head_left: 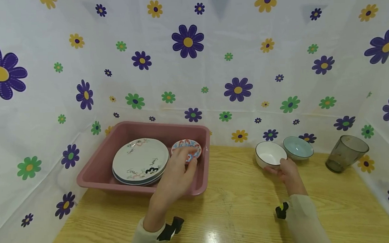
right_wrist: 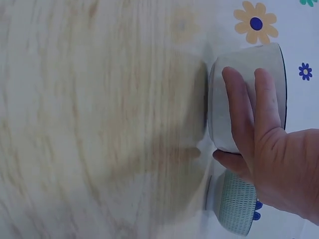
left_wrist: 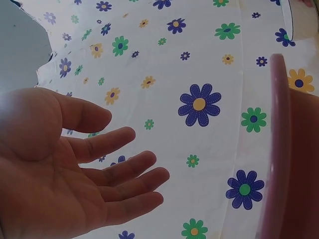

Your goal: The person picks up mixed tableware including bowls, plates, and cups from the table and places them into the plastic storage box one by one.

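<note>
My right hand (head_left: 287, 172) grips a white bowl (head_left: 269, 153) with a dark rim. Its thumb is at the near rim, and in the right wrist view the fingers (right_wrist: 266, 99) lie along the outer wall. Over the right part of a pink basin (head_left: 101, 187) is my left hand (head_left: 177, 174), its fingers relaxed and apart, with nothing in them. Partly behind that hand, inside the basin, sits a small dish with a red and blue pattern (head_left: 185, 143). A stack of plates, the top one a white plate (head_left: 139, 157) with floral decoration, fills the basin's middle.
Just right of the white bowl stands a light blue bowl (head_left: 298, 148), textured outside. A smoky tinted glass (head_left: 345, 153) leans further right. The wooden table (head_left: 236, 202) meets a flower-printed cloth (head_left: 212, 70) at the back and sides.
</note>
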### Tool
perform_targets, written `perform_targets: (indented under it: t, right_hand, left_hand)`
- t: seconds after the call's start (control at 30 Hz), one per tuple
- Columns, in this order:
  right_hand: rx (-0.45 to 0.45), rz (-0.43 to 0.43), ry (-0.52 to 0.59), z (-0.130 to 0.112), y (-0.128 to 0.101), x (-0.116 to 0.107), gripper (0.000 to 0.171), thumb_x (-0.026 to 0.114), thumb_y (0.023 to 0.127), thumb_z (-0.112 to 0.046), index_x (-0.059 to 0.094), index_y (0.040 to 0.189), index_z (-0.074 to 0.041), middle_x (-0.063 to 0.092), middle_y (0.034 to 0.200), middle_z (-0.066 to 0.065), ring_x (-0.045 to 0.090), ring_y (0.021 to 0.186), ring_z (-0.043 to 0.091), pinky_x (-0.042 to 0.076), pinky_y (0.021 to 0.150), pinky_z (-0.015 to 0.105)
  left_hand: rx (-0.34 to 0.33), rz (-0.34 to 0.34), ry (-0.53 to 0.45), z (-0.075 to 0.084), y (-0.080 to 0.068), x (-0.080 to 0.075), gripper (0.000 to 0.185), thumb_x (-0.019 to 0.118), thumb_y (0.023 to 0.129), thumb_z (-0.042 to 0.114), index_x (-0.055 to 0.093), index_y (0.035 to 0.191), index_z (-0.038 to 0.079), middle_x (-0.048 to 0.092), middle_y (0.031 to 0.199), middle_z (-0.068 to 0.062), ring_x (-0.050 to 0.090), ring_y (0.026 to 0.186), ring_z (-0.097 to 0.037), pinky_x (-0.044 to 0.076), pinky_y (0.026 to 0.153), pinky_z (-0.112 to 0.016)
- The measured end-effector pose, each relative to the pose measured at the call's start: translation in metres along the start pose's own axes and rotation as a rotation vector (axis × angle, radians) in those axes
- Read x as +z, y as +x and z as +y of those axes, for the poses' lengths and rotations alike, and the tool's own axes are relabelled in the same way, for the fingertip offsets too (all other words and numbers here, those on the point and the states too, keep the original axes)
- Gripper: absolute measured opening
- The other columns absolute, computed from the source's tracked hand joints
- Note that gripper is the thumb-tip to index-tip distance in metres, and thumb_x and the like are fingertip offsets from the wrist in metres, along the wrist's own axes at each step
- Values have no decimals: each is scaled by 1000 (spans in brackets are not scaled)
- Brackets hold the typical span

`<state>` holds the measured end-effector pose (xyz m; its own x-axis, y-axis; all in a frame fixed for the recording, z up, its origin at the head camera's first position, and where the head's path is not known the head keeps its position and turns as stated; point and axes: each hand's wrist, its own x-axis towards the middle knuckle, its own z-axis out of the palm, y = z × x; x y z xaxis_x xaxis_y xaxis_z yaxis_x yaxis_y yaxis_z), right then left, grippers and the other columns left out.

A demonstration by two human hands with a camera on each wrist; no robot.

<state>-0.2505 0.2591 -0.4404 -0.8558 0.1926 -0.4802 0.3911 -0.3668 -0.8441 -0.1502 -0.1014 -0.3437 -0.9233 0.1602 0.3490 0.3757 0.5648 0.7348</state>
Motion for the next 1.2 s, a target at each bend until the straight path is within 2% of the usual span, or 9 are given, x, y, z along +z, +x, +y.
perform_targets:
  t: [0.2, 0.33, 0.4, 0.5, 0.6, 0.73, 0.93, 1.2]
  right_hand:
    - [-49, -10, -91, -2, 1, -4, 62, 18, 102, -5, -10, 158, -6, 8, 162, 27, 48, 130, 40, 57, 82, 31]
    - [-59, -29, -113, -2, -4, -6, 61, 17, 104, -7, -9, 158, -7, 9, 161, 28, 51, 126, 39, 57, 83, 32]
    - [-58, -49, -131, -1, -8, -6, 59, 17, 105, -9, -8, 159, -10, 9, 162, 25, 56, 121, 35, 56, 86, 32]
    - [-68, -75, -129, -1, -15, -6, 58, 15, 106, -12, -8, 159, -13, 8, 163, 24, 65, 100, 24, 56, 86, 34]
    - [-83, -106, -109, -1, -21, -7, 57, 14, 107, -14, -9, 159, -13, 6, 163, 24, 66, 85, 16, 56, 86, 35]
    - [-104, -139, -92, -3, -29, -9, 57, 13, 107, -16, -13, 158, -12, 2, 163, 25, 67, 82, 16, 56, 86, 35]
    - [-157, -191, -128, -8, -44, -10, 58, 14, 108, -21, -15, 157, -11, 3, 161, 29, 70, 81, 17, 56, 85, 32]
    - [-276, -235, -187, -10, -56, -13, 58, 15, 109, -26, -10, 159, -13, 13, 157, 29, 72, 84, 17, 57, 83, 32]
  left_hand:
    - [8, 6, -2, 0, 0, 0, 29, 53, 100, 14, 60, 127, 5, 57, 129, -11, 55, 118, -27, 48, 99, -48]
    - [16, 9, -3, -1, 1, 1, 28, 54, 100, 12, 61, 126, 6, 58, 128, -10, 56, 117, -26, 49, 97, -47]
    - [19, 9, -3, -2, 0, 1, 28, 54, 100, 12, 61, 126, 5, 58, 128, -10, 56, 117, -26, 49, 97, -47]
    - [13, 3, -3, -1, -1, 1, 28, 54, 100, 13, 61, 126, 5, 58, 128, -10, 56, 118, -27, 48, 99, -47]
    - [7, -2, 2, -2, -1, 1, 28, 54, 100, 13, 61, 126, 5, 58, 128, -11, 56, 119, -27, 48, 100, -47]
    - [6, -2, 4, -2, -2, 2, 27, 54, 100, 13, 61, 126, 6, 58, 128, -11, 55, 119, -26, 47, 101, -47]
    - [19, 7, 11, -2, -1, 4, 27, 54, 100, 13, 61, 125, 6, 58, 128, -11, 55, 120, -26, 46, 102, -47]
    - [24, 7, -6, -1, 0, 4, 27, 54, 100, 12, 61, 125, 5, 57, 128, -11, 55, 120, -27, 46, 102, -48]
